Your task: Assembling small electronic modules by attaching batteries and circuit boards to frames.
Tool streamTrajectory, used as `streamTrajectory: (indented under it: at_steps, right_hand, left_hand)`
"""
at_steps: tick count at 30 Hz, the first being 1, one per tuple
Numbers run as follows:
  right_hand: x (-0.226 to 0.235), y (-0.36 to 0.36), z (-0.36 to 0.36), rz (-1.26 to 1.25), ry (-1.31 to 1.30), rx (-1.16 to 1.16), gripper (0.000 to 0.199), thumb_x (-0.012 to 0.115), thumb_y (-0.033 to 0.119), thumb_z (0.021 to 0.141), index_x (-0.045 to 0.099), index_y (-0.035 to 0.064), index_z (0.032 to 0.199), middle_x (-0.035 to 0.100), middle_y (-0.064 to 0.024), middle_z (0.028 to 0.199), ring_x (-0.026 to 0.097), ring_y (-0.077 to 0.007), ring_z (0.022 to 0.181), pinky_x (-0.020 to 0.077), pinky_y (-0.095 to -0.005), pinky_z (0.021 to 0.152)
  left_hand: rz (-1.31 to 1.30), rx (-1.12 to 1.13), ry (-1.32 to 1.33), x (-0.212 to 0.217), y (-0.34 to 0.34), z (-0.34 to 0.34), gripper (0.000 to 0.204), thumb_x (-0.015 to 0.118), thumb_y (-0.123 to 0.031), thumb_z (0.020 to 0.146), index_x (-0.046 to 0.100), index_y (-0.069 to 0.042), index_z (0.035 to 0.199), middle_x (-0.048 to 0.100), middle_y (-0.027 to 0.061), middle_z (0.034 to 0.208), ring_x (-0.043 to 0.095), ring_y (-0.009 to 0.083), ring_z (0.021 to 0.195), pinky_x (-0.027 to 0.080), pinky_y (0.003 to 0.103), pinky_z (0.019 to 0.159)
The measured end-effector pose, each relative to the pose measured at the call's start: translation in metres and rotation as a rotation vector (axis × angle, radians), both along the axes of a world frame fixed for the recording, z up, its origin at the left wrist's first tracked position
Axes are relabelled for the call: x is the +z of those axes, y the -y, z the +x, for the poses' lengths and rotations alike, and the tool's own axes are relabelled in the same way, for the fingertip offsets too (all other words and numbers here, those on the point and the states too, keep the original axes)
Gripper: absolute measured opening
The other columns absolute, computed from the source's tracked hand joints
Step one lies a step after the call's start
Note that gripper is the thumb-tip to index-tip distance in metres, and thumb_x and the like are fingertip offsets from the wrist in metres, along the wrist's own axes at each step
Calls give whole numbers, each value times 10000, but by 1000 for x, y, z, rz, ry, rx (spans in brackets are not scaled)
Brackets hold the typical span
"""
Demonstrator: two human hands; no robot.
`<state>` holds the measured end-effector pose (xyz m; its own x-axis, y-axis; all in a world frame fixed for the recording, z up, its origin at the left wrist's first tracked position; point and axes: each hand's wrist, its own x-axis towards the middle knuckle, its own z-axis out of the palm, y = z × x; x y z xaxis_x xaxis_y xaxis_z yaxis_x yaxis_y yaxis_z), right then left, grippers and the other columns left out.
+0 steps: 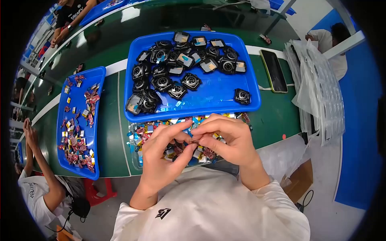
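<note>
Close in front of my chest, my left hand point(167, 154) and my right hand point(231, 140) meet, fingers bent and tips pinched. Between the fingertips is a small reddish electronic part point(195, 141), mostly covered by the fingers. Below the hands lies a clear tray point(136, 162) holding a mix of small batteries, reddish circuit pieces and blue film bits. Just beyond stands a large blue tray point(193, 115) with many black watch cases point(191, 81), some face down with round sensor backs showing. One watch case point(242, 96) sits apart at its right.
At the left, a narrower blue tray point(100, 120) holds reddish circuit pieces with batteries. A phone point(274, 71) lies right of the large tray, near stacked translucent plastic trays point(317, 92). Other people sit at the left, far left and far right. The green table point(112, 144) ends near my waist.
</note>
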<state>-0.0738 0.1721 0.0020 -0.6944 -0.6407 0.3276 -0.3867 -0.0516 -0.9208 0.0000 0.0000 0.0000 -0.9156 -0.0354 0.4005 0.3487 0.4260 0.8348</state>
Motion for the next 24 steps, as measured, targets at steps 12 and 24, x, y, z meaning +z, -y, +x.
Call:
streamTrajectory:
  at_steps: [12, 24]
  right_hand:
    - [5, 4, -4, -156, 116, -24, 183, 706, -4, 735, 712, 58, 906, 671, -19, 776, 540, -105, 674, 414, -244, 576]
    - [12, 4, -1, -30, -189, -62, 237, 721, -37, 658, 687, 22, 886, 676, -79, 830, 604, -155, 691, 440, -251, 609]
  left_hand:
    - [554, -20, 194, 5, -4, 5, 500, 719, 33, 699, 570, -13, 1173, 660, 15, 776, 580, 84, 741, 412, 229, 647]
    - [37, 35, -53, 1, 7, 5, 288, 703, 54, 670, 652, 20, 951, 661, 58, 757, 595, 149, 707, 437, 268, 640]
